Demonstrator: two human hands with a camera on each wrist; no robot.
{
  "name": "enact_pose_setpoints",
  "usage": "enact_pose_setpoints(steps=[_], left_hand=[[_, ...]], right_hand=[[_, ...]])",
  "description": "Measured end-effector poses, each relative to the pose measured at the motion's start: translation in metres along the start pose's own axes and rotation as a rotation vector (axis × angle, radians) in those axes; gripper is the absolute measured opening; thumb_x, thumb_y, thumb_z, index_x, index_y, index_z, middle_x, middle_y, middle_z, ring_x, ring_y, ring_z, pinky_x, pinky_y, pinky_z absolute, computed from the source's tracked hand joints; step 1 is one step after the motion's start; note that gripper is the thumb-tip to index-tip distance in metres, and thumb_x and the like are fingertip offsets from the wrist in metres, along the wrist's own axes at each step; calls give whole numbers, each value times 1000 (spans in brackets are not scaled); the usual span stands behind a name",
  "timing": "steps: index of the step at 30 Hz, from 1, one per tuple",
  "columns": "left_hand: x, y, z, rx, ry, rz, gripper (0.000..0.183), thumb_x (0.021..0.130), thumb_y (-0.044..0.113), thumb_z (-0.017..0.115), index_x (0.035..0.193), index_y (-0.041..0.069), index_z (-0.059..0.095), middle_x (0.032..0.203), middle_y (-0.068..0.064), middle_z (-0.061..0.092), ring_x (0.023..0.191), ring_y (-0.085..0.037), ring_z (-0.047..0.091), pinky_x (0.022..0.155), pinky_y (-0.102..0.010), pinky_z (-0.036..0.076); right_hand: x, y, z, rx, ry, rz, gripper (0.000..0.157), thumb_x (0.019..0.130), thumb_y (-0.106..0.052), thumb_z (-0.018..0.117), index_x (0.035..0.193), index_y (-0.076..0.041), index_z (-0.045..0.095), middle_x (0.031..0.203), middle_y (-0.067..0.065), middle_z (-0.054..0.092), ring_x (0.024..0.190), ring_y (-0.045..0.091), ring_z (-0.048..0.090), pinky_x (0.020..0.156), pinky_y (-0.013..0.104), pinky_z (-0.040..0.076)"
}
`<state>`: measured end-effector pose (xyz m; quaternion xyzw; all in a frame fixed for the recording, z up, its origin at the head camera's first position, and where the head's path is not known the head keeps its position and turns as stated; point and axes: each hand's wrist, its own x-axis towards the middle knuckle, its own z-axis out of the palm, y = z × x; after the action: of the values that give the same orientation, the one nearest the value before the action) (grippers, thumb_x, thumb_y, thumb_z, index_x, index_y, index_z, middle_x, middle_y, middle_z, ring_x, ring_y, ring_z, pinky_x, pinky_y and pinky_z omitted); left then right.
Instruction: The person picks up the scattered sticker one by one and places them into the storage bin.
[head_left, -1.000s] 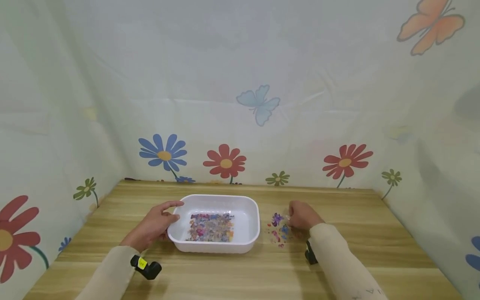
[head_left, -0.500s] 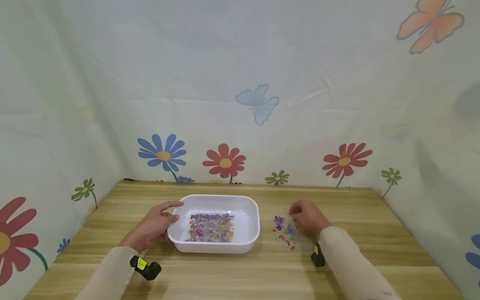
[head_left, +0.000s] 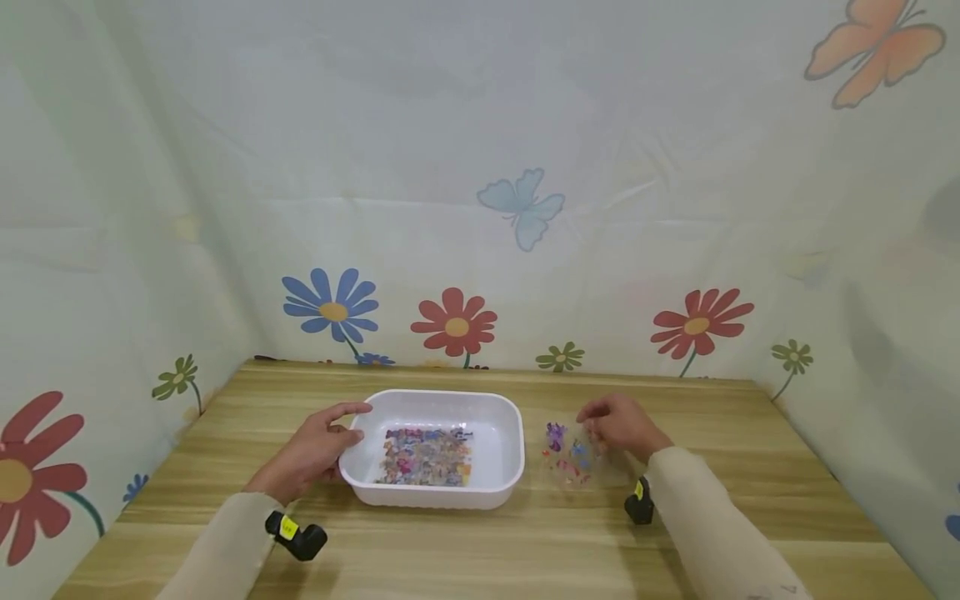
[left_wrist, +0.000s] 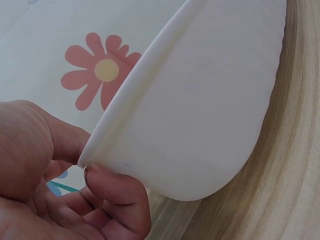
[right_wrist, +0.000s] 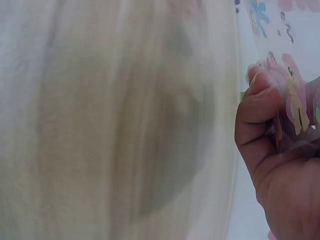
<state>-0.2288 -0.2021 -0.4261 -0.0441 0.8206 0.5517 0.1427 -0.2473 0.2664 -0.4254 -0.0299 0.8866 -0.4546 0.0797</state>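
A white plastic basin [head_left: 438, 497] stands on the table, left of centre in the head view. My left hand [head_left: 317, 447] pinches its left rim between thumb and fingers; in the left wrist view the thumb and fingers grip the basin wall [left_wrist: 200, 110] at the lip. To the right of the basin, my right hand [head_left: 622, 425] holds a clear sticker sheet [head_left: 577, 450] printed with small purple, blue and red figures. In the right wrist view, curled fingers pinch this sheet [right_wrist: 298, 112]. Multicoloured printed sheets [head_left: 426, 458] lie inside the basin; how many cannot be told.
The wood-grain table [head_left: 465, 550] runs back to a white wall covering [head_left: 420, 250] printed with flowers and butterflies. A black wrist camera [head_left: 298, 537] sits on the left wrist and a similar camera [head_left: 640, 502] on the right.
My right hand has shifted slightly to the right with the sticker sheet, and the sheet's angle has changed. The left hand still grips the basin in the same place.
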Motion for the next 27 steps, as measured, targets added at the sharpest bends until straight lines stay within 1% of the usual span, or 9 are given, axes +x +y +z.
enact_pose_setpoints(steps=[3, 8, 16, 18, 23, 27], left_hand=[[0, 0, 0, 3, 4, 0, 49, 107, 14, 56, 155, 18, 46, 123, -24, 61, 79, -23, 64, 62, -33, 55], [0, 1, 0, 11, 9, -2, 50, 106, 14, 56, 155, 18, 46, 123, -24, 61, 79, -24, 63, 62, -33, 55], [0, 0, 0, 5, 11, -14, 50, 107, 16, 56, 155, 19, 46, 130, -26, 60, 83, -24, 63, 64, -33, 55], [0, 0, 0, 4, 12, -15, 50, 107, 16, 56, 155, 19, 46, 130, -26, 59, 84, -24, 63, 64, -33, 55], [-1, 0, 0, 2, 14, -12, 49, 107, 15, 56, 155, 19, 47, 128, -25, 61, 82, -24, 64, 64, -33, 55], [0, 1, 1, -1, 18, -7, 49, 106, 14, 57, 154, 18, 48, 123, -24, 62, 80, -24, 64, 62, -33, 56]], right_hand=[[0, -5, -4, 27, -13, 2, 18, 97, 5, 59, 109, 3, 72, 91, 11, 67, 71, 17, 59, 56, 23, 48], [0, -14, -10, 18, -21, -21, 19, 97, 5, 59, 111, 6, 72, 92, 11, 69, 72, 17, 61, 57, 23, 50], [-2, -25, -16, 13, -62, -48, 21, 100, 2, 57, 116, 8, 69, 97, 13, 70, 76, 17, 62, 61, 24, 51], [-1, -27, -16, 18, -76, -62, 22, 100, 2, 57, 117, 9, 69, 98, 15, 70, 76, 18, 62, 61, 24, 51], [1, -36, -15, 8, -103, -96, 21, 101, 1, 57, 115, 9, 70, 93, 15, 69, 74, 18, 61, 61, 24, 51], [2, -45, -13, -14, -114, -110, 20, 101, 1, 57, 112, 7, 72, 88, 11, 69, 72, 17, 60, 62, 25, 51]])
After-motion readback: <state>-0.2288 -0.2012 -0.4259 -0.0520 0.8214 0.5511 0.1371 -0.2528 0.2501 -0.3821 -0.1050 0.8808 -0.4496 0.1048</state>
